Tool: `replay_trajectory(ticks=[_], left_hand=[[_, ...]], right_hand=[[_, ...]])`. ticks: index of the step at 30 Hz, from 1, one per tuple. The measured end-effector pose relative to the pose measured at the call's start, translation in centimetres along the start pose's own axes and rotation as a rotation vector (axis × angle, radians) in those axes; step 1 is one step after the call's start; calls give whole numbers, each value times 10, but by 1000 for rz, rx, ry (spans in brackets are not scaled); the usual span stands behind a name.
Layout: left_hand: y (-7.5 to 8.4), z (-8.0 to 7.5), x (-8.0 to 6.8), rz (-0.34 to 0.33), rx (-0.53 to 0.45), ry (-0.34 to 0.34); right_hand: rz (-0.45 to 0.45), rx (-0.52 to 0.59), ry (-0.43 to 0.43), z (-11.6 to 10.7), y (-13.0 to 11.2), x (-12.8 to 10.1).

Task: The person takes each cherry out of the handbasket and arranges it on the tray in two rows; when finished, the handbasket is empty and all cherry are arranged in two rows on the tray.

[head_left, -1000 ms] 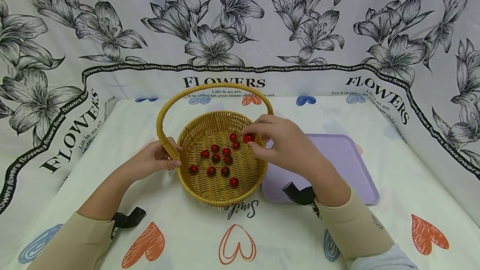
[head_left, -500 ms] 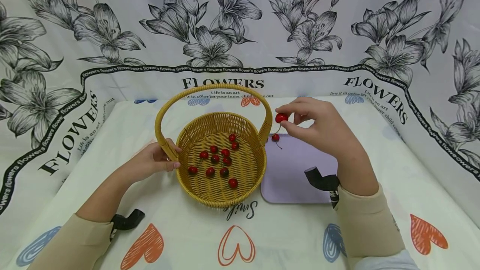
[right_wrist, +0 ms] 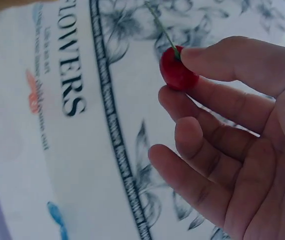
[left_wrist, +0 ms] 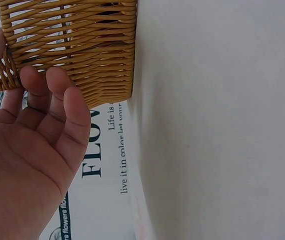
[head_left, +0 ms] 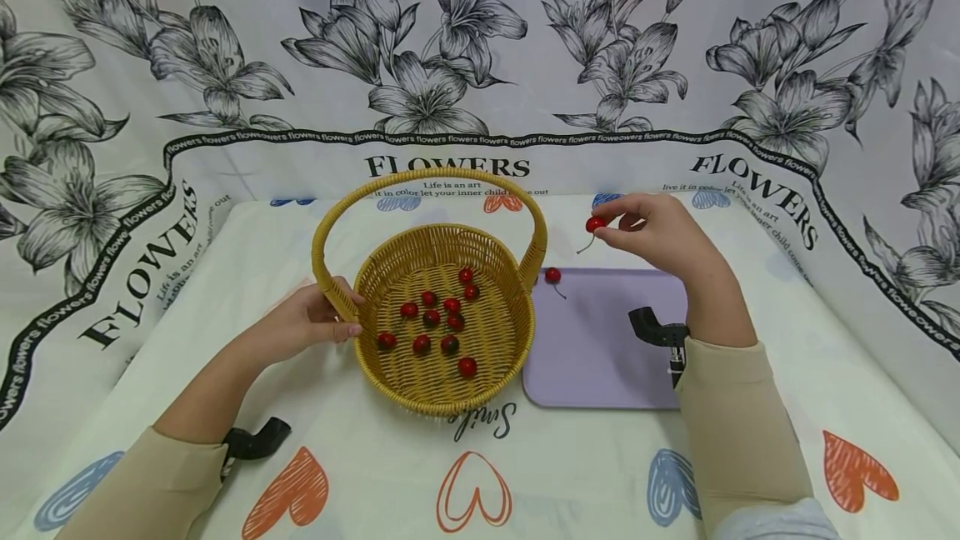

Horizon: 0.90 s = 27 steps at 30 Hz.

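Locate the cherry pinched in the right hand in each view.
Head: held cherry upper right of centre, above the tray's far edge.
Left wrist: not in it; only basket wall and left hand.
Right wrist: top centre, at the right hand's fingertips.
Shared landmark: the FLOWERS cloth.

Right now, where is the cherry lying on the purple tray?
In the head view, the cherry lies at the purple tray's far left corner, beside the basket.

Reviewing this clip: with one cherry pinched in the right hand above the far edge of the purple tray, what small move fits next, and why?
Probably lower the right hand and set its cherry on the purple tray. One cherry on the tray already lies there, the held one hangs just past the tray's far edge, and the left hand steadies the basket.
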<state>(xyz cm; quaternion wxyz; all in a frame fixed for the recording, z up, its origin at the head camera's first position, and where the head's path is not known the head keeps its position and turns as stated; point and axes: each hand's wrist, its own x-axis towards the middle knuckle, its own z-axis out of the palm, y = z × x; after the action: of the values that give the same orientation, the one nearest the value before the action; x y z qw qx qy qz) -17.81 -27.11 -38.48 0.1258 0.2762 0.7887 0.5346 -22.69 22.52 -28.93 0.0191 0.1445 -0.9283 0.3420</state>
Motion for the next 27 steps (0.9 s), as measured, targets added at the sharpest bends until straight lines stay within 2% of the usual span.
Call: replay_trajectory(ticks=[7, 12, 18, 27], left_hand=[[2, 0, 0, -10, 7, 0], [2, 0, 0, -17, 9, 3], [1, 0, 0, -13, 2, 1], [0, 0, 0, -19, 18, 4]], right_hand=[[102, -22, -117, 14, 36, 20], [101, -26, -171, 29, 54, 28], [79, -20, -242, 46, 68, 34], [112, -54, -335, 64, 78, 41]])
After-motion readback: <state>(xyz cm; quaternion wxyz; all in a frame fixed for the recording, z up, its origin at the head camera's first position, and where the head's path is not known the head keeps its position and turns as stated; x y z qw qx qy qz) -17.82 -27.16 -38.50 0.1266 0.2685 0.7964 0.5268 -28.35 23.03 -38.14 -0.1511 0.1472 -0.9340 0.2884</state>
